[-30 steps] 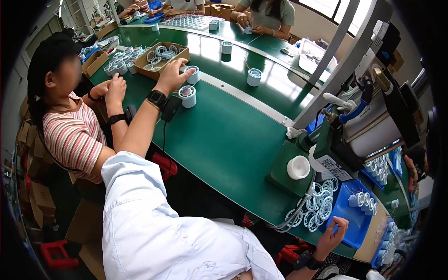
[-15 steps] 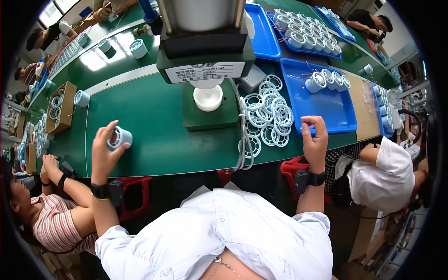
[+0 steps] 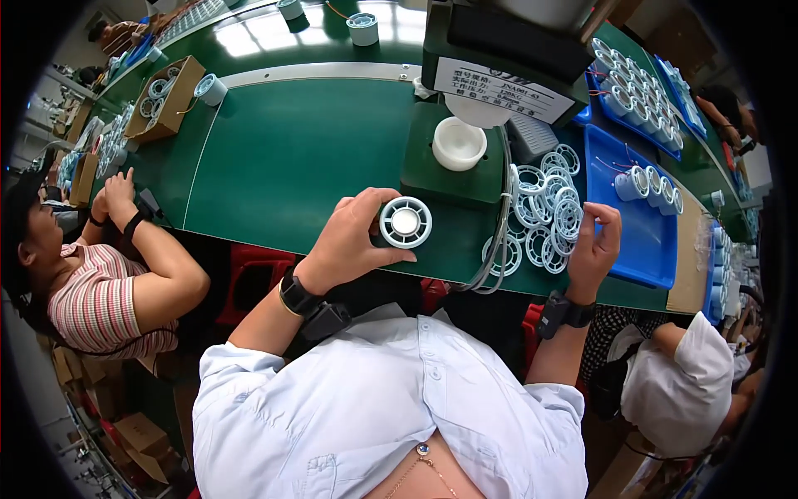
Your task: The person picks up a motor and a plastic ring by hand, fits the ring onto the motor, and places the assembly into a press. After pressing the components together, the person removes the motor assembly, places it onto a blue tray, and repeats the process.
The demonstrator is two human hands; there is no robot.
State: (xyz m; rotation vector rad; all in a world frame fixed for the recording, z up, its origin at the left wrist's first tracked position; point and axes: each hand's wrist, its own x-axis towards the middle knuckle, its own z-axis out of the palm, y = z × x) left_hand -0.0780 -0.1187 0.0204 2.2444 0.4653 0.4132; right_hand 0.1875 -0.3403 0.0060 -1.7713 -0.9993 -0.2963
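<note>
left hand: angled inward, thumb nearside, grip holding pale-blue cup
right hand: raised, fingers bent beside rings; can't tell if gripping

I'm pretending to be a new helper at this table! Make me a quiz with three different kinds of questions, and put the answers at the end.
1. Pick one. What is the person's bare left hand holding?
A) a red plastic stool
B) a pale-blue round plastic part with spokes
C) a brown cardboard box

2. True or false? The white round cup sits on the dark-green block.

3. Fill the gap. The heap of thin pale-blue plastic rings lies between that block and the shallow blue plastic ____.

Key: 1. B; 2. True; 3. tray
</note>
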